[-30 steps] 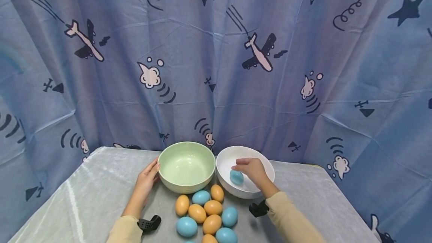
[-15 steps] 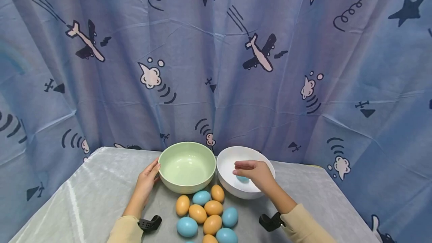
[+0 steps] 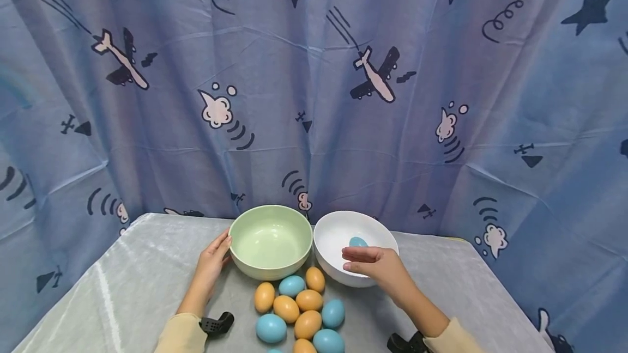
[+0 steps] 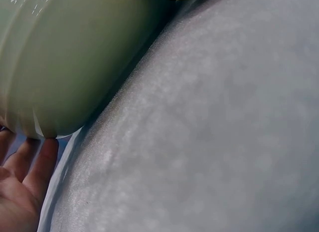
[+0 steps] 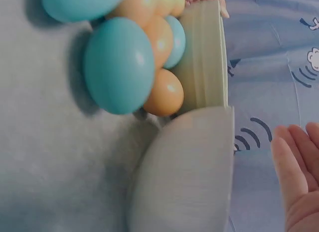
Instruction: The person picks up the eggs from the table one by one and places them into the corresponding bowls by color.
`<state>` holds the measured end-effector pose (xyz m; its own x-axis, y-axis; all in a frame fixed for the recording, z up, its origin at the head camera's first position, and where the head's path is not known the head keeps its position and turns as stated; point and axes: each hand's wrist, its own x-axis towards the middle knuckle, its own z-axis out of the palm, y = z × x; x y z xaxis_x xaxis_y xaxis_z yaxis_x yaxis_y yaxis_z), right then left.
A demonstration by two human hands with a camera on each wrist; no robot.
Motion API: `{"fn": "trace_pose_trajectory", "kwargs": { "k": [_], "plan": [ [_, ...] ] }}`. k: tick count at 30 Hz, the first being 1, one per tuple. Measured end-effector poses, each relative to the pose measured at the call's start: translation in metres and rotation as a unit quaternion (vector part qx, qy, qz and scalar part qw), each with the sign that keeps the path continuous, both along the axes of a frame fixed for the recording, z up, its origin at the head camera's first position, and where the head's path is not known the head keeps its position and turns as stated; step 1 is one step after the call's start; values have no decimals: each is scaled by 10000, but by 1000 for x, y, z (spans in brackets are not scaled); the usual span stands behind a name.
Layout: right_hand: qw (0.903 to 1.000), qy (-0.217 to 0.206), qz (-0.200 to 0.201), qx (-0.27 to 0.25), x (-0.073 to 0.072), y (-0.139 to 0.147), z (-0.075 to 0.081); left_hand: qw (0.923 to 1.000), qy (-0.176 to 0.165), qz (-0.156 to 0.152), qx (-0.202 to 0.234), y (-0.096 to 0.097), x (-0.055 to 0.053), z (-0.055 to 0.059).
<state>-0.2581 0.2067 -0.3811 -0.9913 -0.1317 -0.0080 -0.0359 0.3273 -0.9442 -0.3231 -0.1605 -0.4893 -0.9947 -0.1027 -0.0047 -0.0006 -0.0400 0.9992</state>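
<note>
My left hand (image 3: 213,255) touches the left side of the pale green bowl (image 3: 271,272), its fingers extended along the outer wall. In the left wrist view the fingertips (image 4: 49,144) meet the bowl's side. The right hand (image 3: 380,271) hovers over the near right part of the white bowl (image 3: 331,238), fingers straight and nothing held. Inside that bowl lies a blue egg (image 3: 358,242), partly covered by the hand in the head view. The right wrist view shows the bare palm (image 5: 304,204) beside the white bowl's rim.
In front of the bowls, several orange eggs (image 3: 308,324) and blue eggs (image 3: 271,328) lie clustered on the grey cloth-covered table (image 3: 122,282). The two bowls stand side by side. Behind them hangs a blue patterned curtain (image 3: 275,70).
The right hand has let go of the blue egg in the white bowl and drawn back toward the near right rim. The left hand stays at the green bowl.
</note>
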Motion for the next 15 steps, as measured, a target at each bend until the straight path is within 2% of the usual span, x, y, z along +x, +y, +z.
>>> {"fn": "trace_pose_trajectory", "kwargs": {
  "k": [5, 15],
  "plan": [
    [9995, -50, 203, -241, 14, 3, -7, 10000, 33, -41, 22, 1, -1, -1],
    [9932, -140, 1019, -551, 30, 2, -26, 10000, -37, 50, -14, 2, 0, 0]
  ]
}}
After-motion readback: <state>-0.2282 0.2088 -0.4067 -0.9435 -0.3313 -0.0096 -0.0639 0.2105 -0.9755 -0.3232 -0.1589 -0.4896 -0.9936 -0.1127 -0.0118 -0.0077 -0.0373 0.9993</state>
